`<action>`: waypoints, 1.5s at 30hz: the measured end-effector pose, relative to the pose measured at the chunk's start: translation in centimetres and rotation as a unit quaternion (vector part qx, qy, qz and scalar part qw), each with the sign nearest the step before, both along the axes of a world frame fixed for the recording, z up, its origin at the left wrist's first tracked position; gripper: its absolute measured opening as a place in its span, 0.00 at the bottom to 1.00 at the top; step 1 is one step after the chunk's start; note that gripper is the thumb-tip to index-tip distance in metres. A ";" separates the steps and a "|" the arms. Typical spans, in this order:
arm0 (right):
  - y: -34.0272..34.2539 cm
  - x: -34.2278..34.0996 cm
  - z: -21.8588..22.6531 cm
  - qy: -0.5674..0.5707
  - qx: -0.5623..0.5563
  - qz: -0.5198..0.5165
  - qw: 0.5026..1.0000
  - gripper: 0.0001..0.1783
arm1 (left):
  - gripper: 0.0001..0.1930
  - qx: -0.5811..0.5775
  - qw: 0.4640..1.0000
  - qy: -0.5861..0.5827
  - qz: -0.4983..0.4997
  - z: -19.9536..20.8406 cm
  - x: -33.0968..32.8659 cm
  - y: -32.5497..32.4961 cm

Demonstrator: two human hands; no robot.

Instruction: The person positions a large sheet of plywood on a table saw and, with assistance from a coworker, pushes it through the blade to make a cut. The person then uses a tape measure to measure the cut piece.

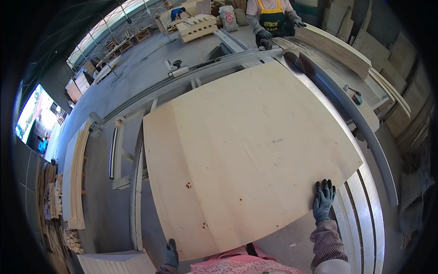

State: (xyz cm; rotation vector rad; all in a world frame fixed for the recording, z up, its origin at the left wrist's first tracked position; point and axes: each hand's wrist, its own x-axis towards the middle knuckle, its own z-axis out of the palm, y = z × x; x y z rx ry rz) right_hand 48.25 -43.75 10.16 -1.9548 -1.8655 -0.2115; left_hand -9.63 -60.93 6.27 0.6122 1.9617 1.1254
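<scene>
A large pale plywood sheet [246,150] with several brown knots lies across a sliding table saw in front of me. My right hand [323,201], in a grey glove with dark fingertips, rests flat on its near right edge, fingers stretched out. At the near left corner, my left hand [171,254], gloved alike, grips the sheet's side edge; part of its fingers is hidden. Under the right side runs the saw's slotted metal table [360,205]. Past the far edge of the sheet is the sliding fence rail [200,71].
A co-worker [273,20] in a green and yellow apron stands beyond the saw by stacked boards [335,48]. A long grey guard [365,118] curves along the right. More panels [75,178] are stacked at left. A pallet [197,29] and sacks [229,19] stand farther back.
</scene>
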 end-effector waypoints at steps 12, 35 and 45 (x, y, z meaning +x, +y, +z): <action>0.7 0.6 0.9 0.048 0.014 0.005 0.999 0.22 | 0.30 -0.052 0.998 -0.013 0.016 -0.6 -2.1 1.7; 7.2 2.0 1.3 0.084 -0.083 -0.163 0.980 0.29 | 0.28 -0.118 0.986 -0.119 0.024 4.4 -1.2 14.7; 8.9 4.9 2.7 0.020 -0.109 -0.181 0.977 0.30 | 0.24 -0.195 0.978 -0.061 -0.041 3.9 2.3 12.9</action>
